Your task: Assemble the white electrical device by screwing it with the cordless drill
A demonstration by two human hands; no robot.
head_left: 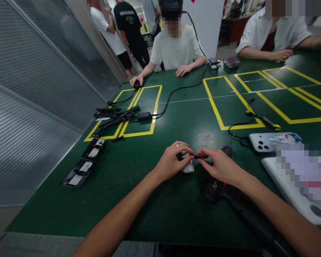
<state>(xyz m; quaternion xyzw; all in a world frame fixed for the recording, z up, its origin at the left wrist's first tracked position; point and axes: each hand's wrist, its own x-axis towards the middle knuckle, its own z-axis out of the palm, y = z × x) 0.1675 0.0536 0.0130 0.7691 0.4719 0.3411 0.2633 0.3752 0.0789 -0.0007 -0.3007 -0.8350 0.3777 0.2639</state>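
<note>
Left hand (172, 160) gripping a small white adapter (187, 166) against the green table (139, 185), right hand (220, 165) just beside it pinching a thin black plug (196, 156) toward the adapter, phone (273, 141) lying beyond the right hand

small white part (188, 167) mostly hidden behind the left hand (171, 161) fingers, thin black piece (195, 156) pinched at the right hand (219, 165) too small to identify, black power tool (216, 187) partly under the right forearm, white device (296, 189) blurred and cut by the right edge, phone (270, 140) partly blurred
</note>
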